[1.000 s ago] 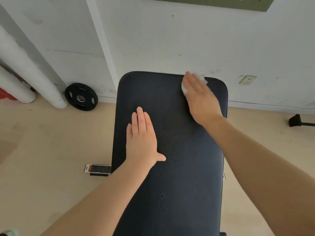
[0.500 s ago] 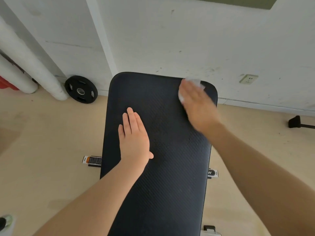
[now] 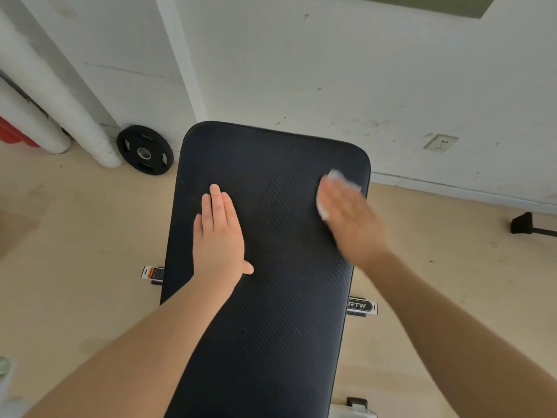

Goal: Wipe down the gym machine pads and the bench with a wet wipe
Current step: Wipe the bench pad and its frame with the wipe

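Observation:
A black padded bench (image 3: pixel 271 312) with a ribbed surface runs away from me toward the wall. My left hand (image 3: pixel 218 233) lies flat on its left half, palm down, fingers together, holding nothing. My right hand (image 3: pixel 349 221), blurred by motion, presses a crumpled white wet wipe (image 3: pixel 334 185) against the pad near its far right corner. Only the wipe's edges show past my fingers.
A black weight plate (image 3: pixel 145 150) leans on the white wall left of the bench, beside white padded pipes (image 3: pixel 60 95). A wall socket (image 3: pixel 440 142) sits at the right. A black equipment foot (image 3: pixel 524 224) lies on the beige floor at far right.
My right hand has slid the wipe back from the bench's far edge toward me along the right side. The left hand stays flat in place.

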The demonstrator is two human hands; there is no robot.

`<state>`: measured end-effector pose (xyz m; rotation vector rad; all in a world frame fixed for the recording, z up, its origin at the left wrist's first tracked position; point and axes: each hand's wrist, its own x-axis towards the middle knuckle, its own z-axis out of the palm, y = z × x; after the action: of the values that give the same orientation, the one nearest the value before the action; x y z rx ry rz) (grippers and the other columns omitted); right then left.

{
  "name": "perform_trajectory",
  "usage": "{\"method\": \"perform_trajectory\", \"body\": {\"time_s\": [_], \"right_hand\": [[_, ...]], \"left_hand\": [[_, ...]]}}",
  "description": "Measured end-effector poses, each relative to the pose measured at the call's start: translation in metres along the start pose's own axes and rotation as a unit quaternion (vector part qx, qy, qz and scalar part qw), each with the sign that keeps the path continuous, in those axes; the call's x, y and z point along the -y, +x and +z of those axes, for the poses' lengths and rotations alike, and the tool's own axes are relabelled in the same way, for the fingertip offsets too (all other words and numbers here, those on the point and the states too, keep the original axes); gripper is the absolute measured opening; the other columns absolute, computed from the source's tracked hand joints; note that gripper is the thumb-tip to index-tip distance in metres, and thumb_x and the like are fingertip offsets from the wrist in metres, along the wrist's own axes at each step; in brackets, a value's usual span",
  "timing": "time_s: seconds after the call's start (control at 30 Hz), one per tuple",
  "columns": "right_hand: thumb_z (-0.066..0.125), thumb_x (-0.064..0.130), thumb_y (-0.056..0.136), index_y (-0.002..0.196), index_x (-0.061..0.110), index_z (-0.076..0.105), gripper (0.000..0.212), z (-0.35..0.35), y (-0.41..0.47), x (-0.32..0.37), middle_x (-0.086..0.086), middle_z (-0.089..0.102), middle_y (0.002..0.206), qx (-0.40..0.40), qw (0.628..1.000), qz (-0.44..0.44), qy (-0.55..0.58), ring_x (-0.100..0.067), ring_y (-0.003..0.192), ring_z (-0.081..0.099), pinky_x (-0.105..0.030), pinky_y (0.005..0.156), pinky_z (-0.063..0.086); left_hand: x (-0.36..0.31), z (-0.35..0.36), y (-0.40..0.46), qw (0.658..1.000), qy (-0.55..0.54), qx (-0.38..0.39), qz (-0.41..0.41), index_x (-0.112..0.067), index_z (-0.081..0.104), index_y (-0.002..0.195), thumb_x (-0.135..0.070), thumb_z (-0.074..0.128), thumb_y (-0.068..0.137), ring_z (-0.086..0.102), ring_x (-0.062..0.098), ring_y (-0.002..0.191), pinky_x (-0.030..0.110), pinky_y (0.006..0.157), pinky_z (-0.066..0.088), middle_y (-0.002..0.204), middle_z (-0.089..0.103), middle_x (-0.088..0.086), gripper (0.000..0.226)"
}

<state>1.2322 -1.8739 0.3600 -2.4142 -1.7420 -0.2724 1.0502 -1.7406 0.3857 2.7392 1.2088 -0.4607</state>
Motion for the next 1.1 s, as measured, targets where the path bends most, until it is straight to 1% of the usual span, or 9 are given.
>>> {"method": "perform_trajectory", "body": {"time_s": [0.13, 0.27, 0.47, 0.6, 0.7, 0.83, 0.93, 1.03, 1.1], "right_hand": [[0.031, 0.009, 0.098, 0.145, 0.003, 0.02, 0.049, -0.01, 0.028, -0.029, -0.01, 0.018, 0.154, 0.022, 0.998, 0.057, -0.032, -0.026, 0.143, 0.014, -0.033, 0.118, 0.008], [0.038, 0.003, 0.087, 0.138, -0.006, 0.03, 0.053, 0.023, -0.039, 0.009, -0.021, 0.034, 0.145, -0.01, 1.0, -0.006, -0.014, -0.036, 0.138, 0.022, -0.041, 0.115, 0.014], [0.043, 0.004, 0.078, 0.143, 0.004, 0.023, 0.068, 0.03, -0.119, 0.06, -0.01, 0.03, 0.149, 0.068, 0.995, -0.073, 0.012, -0.022, 0.142, 0.011, -0.037, 0.116, 0.008], [0.036, 0.001, 0.09, 0.142, 0.001, 0.025, 0.054, 0.013, -0.063, 0.029, -0.015, 0.026, 0.151, -0.015, 0.994, 0.107, 0.018, -0.019, 0.143, 0.005, -0.029, 0.116, -0.001], [0.029, -0.001, 0.096, 0.146, 0.003, 0.012, 0.053, 0.008, -0.038, 0.032, -0.01, 0.01, 0.156, -0.01, 0.984, 0.179, 0.019, -0.02, 0.144, 0.0, -0.026, 0.115, -0.008], [0.014, 0.003, 0.087, 0.142, -0.003, 0.012, 0.055, 0.04, -0.062, 0.095, -0.018, 0.022, 0.151, -0.041, 0.994, 0.097, 0.023, -0.031, 0.143, 0.012, -0.041, 0.118, 0.006], [0.036, 0.006, 0.082, 0.141, -0.001, 0.025, 0.06, 0.048, -0.089, 0.144, -0.015, 0.032, 0.149, 0.045, 0.997, 0.039, 0.052, -0.027, 0.14, 0.019, -0.044, 0.116, 0.018], [0.039, 0.001, 0.08, 0.131, -0.002, 0.044, 0.052, 0.035, -0.08, 0.134, -0.015, 0.046, 0.139, 0.045, 0.997, -0.003, 0.055, -0.029, 0.133, 0.034, -0.041, 0.112, 0.027], [0.035, -0.004, 0.083, 0.126, -0.002, 0.044, 0.044, 0.024, -0.063, 0.107, -0.017, 0.044, 0.134, 0.023, 0.998, 0.039, 0.034, -0.033, 0.125, 0.039, -0.042, 0.108, 0.031]], "left_hand": [[0.0, 0.001, 0.0, 1.0, -0.004, -0.006, 0.002, 0.0, -0.02, 0.142, -0.05, 0.076, 0.063, -0.01, 0.035, 0.143, 0.039, 0.115, 0.003, 0.153, -0.02, 0.018, 0.134], [0.002, -0.001, -0.001, 1.0, -0.015, -0.014, 0.005, -0.002, -0.017, 0.143, -0.049, 0.077, 0.061, -0.008, 0.034, 0.143, 0.039, 0.115, 0.005, 0.154, -0.018, 0.017, 0.133], [0.003, -0.003, -0.004, 0.999, -0.041, -0.027, 0.011, -0.003, -0.015, 0.144, -0.044, 0.08, 0.06, -0.009, 0.033, 0.143, 0.039, 0.115, 0.005, 0.154, -0.018, 0.015, 0.133], [0.008, 0.002, -0.002, 0.998, -0.053, -0.034, 0.024, -0.003, -0.016, 0.144, -0.044, 0.081, 0.059, -0.01, 0.031, 0.143, 0.039, 0.115, 0.004, 0.154, -0.02, 0.014, 0.135], [0.012, 0.003, -0.002, 0.995, -0.076, -0.044, 0.042, -0.004, -0.015, 0.145, -0.045, 0.081, 0.059, -0.012, 0.03, 0.143, 0.038, 0.115, 0.004, 0.154, -0.02, 0.012, 0.135], [0.033, 0.009, -0.022, 0.985, -0.127, -0.054, 0.102, -0.003, -0.015, 0.144, -0.047, 0.077, 0.064, -0.013, 0.023, 0.144, 0.033, 0.115, 0.007, 0.154, -0.022, 0.009, 0.13], [0.061, 0.026, -0.052, 0.986, -0.122, -0.054, 0.103, 0.0, -0.017, 0.143, -0.052, 0.075, 0.062, -0.016, 0.025, 0.143, 0.029, 0.113, -0.004, 0.153, -0.023, 0.015, 0.133], [0.083, 0.044, -0.064, 0.993, -0.108, -0.008, 0.05, 0.002, -0.019, 0.142, -0.055, 0.075, 0.063, -0.018, 0.03, 0.142, 0.035, 0.115, -0.004, 0.151, -0.025, 0.018, 0.135], [0.089, 0.051, -0.064, 0.993, -0.104, 0.013, 0.045, 0.002, -0.02, 0.141, -0.055, 0.075, 0.063, -0.016, 0.03, 0.143, 0.036, 0.117, -0.001, 0.151, -0.025, 0.019, 0.135]]}}
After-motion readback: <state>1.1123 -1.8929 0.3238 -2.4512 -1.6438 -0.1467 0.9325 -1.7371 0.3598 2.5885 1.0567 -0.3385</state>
